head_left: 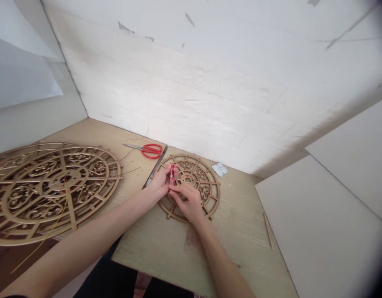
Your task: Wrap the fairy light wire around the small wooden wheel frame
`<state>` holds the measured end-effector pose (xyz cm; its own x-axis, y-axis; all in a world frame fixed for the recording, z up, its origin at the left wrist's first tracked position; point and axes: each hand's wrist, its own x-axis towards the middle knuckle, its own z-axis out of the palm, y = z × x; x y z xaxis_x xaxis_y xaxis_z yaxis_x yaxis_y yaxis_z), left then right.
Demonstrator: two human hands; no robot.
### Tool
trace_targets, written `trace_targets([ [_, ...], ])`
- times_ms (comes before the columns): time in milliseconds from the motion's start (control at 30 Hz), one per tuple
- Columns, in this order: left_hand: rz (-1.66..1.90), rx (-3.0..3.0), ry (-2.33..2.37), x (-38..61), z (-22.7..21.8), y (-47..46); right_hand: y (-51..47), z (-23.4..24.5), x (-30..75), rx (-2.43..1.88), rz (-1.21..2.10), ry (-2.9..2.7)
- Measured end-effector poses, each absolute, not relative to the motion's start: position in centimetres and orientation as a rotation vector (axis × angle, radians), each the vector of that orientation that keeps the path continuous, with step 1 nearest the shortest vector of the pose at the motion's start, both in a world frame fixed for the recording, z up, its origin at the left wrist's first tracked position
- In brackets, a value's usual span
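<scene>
A small round laser-cut wooden disc (201,178) with openwork lies flat on the wooden board in front of me. My left hand (161,182) rests on its left rim, fingers closed round a small red tube (171,173) held upright. My right hand (188,201) lies over the disc's lower middle, its fingers pinched together and touching the base of the red tube. What the right fingertips hold, if anything, is hidden.
A much larger openwork wooden disc (48,186) lies at the left with thin wires (51,227) across it. Red-handled scissors (149,150) lie behind it. A crumpled white scrap (220,169) sits by the wall. A thin wooden stick (268,231) and grey boards (321,231) are at the right.
</scene>
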<state>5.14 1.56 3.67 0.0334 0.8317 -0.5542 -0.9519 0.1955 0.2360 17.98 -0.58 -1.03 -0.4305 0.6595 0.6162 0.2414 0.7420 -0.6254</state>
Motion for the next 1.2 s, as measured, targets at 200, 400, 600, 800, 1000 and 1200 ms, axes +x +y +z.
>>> trace_targets([
  [200,1.397,-0.180,0.695,5.2,3.3,1.6,-0.4,-1.2,18.1,-0.640,0.599,-2.005],
  [400,1.456,-0.006,0.628,4.5,2.5,2.1,-0.3,-1.4,18.1,-0.703,0.521,-1.991],
  [600,1.524,-0.020,0.638,3.7,2.8,2.6,-0.1,-1.1,18.3,-0.751,0.467,-1.937],
  [800,1.517,-0.126,0.666,3.4,3.5,2.7,-0.3,-0.7,18.1,-0.770,0.550,-1.894],
  [1000,1.520,-0.149,0.665,3.2,3.5,2.9,0.0,-0.7,18.0,-0.779,0.649,-1.890],
  [1200,1.511,-0.193,0.671,3.2,3.5,2.8,0.3,-1.0,18.1,-0.775,0.582,-1.919],
])
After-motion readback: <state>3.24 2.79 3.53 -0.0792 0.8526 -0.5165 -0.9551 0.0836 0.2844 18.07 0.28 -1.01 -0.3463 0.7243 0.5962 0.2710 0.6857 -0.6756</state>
